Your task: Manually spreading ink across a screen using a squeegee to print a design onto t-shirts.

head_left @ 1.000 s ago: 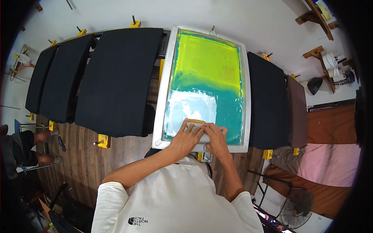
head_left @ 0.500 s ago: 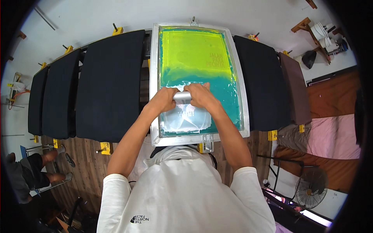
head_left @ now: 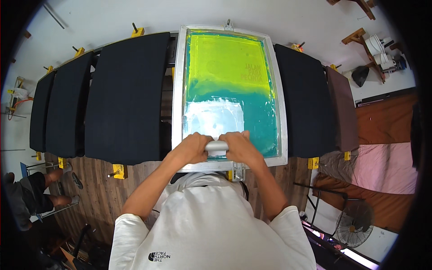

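A squeegee with a silver, rounded handle (head_left: 217, 146) lies across the near part of a screen-printing screen (head_left: 179, 85) in an aluminium frame. My left hand (head_left: 195, 147) is wrapped round the handle's left end, and my right hand (head_left: 240, 148) closes on its right end. Beyond the squeegee, a pale patch of white ink (head_left: 216, 116) covers the lower left of the mesh. The mesh around it is teal, turning yellow-green toward the far end, where faint lettering shows. The squeegee's blade is mostly hidden under my hands.
Black fabric-covered boards (head_left: 128, 99) stand in a row to the left; another black board (head_left: 303, 103) and a brown board (head_left: 343, 108) are on the right. Yellow clamps (head_left: 118, 171) edge the row. A metal hinge (head_left: 239, 171) sits at the frame's near edge. A seated person's legs (head_left: 42, 193) show far left.
Both hands have drawn the squeegee toward me, from the middle of the screen to near its front edge. The white patch now lies uncovered behind it.
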Tool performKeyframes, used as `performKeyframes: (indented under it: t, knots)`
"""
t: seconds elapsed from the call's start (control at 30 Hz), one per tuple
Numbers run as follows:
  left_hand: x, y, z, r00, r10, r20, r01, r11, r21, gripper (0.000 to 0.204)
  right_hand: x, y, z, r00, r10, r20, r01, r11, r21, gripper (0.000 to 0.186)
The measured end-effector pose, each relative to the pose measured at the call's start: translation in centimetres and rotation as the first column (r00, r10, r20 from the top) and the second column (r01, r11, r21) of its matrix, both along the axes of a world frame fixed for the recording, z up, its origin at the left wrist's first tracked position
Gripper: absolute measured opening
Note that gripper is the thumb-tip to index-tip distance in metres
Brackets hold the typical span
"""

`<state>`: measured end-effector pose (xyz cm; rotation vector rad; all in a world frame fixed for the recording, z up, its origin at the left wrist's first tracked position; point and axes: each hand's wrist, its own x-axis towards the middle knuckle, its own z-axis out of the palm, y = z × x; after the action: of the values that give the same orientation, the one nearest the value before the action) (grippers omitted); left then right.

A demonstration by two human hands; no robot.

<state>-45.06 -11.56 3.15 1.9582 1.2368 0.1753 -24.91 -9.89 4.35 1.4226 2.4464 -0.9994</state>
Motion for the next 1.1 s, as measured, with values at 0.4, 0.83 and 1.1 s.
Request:
performKeyframes:
  t: [0.4, 0.83, 1.1]
  knots:
    - [0.9, -2.1, -3.5, 0.958, 0.219, 0.187, -0.263, 0.931, 0.255, 0.057, -0.6, -0.4, -3.2, 0.995, -0.064, -0.076, 0.084, 0.954, 0.287, 0.048]
    - [0.4, 1.3, -0.8, 0.977, 0.202, 0.074, -0.213, 0.959, 0.187, 0.038, -1.1, 2.8, -0.7, 1.0, -0.014, 0.001, 0.013, 0.941, 0.337, 0.029]
    - [-0.1, 1.5, -2.1, 0.991, 0.129, -0.045, -0.104, 0.926, 0.364, 0.039, -1.0, 2.7, -3.1, 0.985, -0.085, -0.152, 0.127, 0.945, 0.3, 0.036]
